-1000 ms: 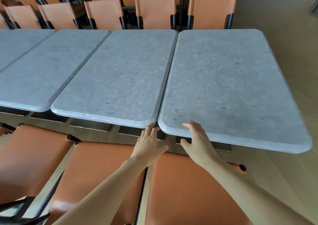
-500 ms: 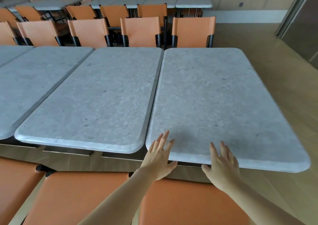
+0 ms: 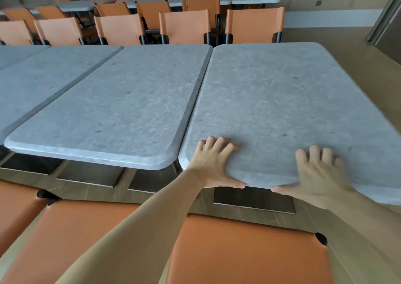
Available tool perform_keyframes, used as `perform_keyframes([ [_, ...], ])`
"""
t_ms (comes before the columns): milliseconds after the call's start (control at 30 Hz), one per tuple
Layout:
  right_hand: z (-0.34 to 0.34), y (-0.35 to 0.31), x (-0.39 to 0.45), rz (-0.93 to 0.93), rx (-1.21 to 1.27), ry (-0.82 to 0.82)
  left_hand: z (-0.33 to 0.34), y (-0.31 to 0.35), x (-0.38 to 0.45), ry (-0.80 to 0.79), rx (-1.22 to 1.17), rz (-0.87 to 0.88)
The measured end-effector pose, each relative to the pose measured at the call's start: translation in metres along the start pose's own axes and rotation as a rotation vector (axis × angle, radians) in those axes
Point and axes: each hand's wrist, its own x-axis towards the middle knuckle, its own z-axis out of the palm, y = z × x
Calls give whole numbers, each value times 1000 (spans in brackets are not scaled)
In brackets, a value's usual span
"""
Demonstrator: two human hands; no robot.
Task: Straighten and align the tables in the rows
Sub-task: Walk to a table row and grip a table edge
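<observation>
- Head view: the end table [image 3: 293, 101] stands at the right end of the near row, its long side just beside the neighbouring table [image 3: 117, 107], with a thin seam between them. Its near edge sits closer to the person than the neighbour's, so the two fronts do not yet line up.
- Head view: the left hand [image 3: 211, 164] lies on the near left corner, fingers spread and bent over the top, thumb hooked along the front edge. The right hand [image 3: 319, 175] sits further right on the same edge, fingers spread on top and thumb under the rim; it is blurred, so finer detail cannot be told.
- Head view: the top looks like thick grey stone on a dark metal base plate [image 3: 253, 199], so I judge it heavy and rigid, likely to slide rather than lift. The surface looks matt and should not slip much under the palms.
- Head view: the rounded front edge is the sensible hold, hands well apart to steer; a push away should square it, keeping fingers out of the seam.
- Head view: orange chairs [image 3: 245, 253] stand between the person and the table.
</observation>
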Motion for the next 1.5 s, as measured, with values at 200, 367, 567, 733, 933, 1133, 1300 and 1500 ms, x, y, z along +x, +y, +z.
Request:
perform_keyframes([
  [200,26,5,4,-39,-35,30,11,-9,8,-54,-1,73],
  [367,26,8,7,-60,-40,42,13,-10,11,-145,10,65],
  [567,29,9,10,-68,-20,77,13,-12,17,-145,22,65],
  [733,31,20,17,-55,-30,84,8,-9,27,-136,13,76],
  [933,34,19,22,-60,-13,89,7,-14,32,-152,19,75],
  [1133,35,21,24,-50,-3,108,5,-13,34,-159,26,70],
  [1300,33,19,25,-42,23,98,5,-16,36,-159,23,68],
  [1500,33,19,25,-35,48,104,5,-16,37,-154,23,52],
])
